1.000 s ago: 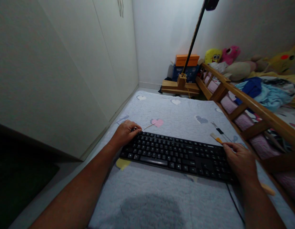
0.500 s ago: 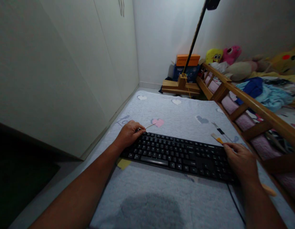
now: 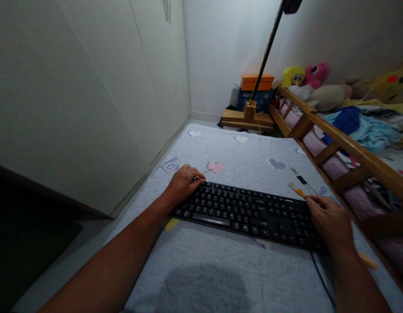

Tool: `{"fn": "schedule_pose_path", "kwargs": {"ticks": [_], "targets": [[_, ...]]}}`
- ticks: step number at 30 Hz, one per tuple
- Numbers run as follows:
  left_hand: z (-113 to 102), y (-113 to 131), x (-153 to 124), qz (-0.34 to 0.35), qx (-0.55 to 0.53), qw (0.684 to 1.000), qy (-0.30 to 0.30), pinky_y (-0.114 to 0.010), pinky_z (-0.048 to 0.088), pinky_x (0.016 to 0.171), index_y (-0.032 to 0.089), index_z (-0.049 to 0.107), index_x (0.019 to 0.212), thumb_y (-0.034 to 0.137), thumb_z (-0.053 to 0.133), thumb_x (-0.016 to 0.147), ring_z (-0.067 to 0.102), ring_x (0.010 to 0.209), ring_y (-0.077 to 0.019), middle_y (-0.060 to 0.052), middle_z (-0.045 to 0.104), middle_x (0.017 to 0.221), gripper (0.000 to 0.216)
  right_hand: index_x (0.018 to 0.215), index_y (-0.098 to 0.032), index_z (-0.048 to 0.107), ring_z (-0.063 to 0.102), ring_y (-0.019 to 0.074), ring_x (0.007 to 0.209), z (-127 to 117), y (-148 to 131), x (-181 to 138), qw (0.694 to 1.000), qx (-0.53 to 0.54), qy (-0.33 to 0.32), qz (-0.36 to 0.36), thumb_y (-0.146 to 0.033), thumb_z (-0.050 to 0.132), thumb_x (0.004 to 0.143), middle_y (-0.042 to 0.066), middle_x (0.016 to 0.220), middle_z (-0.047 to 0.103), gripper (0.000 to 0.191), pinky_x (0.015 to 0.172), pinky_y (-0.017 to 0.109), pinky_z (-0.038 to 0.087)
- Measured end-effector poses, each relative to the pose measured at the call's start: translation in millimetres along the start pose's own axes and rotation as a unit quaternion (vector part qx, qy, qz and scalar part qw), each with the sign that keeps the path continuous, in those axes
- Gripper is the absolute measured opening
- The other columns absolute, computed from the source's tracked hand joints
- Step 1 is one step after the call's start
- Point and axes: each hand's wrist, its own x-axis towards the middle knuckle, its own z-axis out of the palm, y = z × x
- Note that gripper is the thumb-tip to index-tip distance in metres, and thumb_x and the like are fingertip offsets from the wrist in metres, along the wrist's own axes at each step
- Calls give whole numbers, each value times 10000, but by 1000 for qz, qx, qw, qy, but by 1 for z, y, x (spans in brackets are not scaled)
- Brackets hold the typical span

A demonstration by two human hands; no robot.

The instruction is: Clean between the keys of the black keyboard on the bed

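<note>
A black keyboard lies across the bedspread, its cord trailing from the near right side. My left hand is closed at its far left corner, thumb and fingers pinched around something small and pale that is mostly hidden. Just beyond those fingertips a thin white stick shows on the cloth. At the keyboard's right end, my right hand is closed over the edge. A small brush with a yellow handle ends at its fingertips; whether they touch it I cannot tell.
Behind the keyboard lies a thin tool with a black grip. A yellow piece pokes out under the near left corner. A white wardrobe stands left, a wooden bed rail right. A tan object is beside my right wrist.
My left hand has slid slightly to the right along the keyboard's far edge, covering more of the white stick. The keyboard and my right hand look unmoved.
</note>
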Motion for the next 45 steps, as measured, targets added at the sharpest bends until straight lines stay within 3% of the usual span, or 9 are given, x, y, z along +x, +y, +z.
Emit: {"fn": "schedule_pose_path", "kwargs": {"ticks": [10, 21, 45], "targets": [[11, 10, 4, 42, 35, 998, 5, -368, 466, 832, 201, 764, 860, 177, 674, 894, 595, 880, -221, -37, 746, 834, 99, 787, -221, 703, 648, 291, 897, 1, 4, 0, 1000, 5, 4, -15, -491, 493, 773, 98, 913, 730, 342, 875, 442, 486], [8, 17, -1, 98, 91, 991, 9, -385, 454, 818, 188, 754, 856, 202, 678, 900, 577, 830, -221, -44, 737, 816, 89, 813, -211, 715, 646, 316, 926, -1, 1, 0, 1000, 3, -4, 4, -500, 488, 767, 118, 952, 730, 370, 886, 467, 480], [5, 18, -3, 110, 92, 990, 3, -375, 459, 787, 178, 745, 852, 177, 661, 899, 577, 812, -219, -50, 731, 799, 96, 823, -213, 709, 655, 313, 946, -1, 2, 0, 1000, 5, -9, -8, -494, 475, 788, 115, 951, 735, 368, 897, 457, 476]]}}
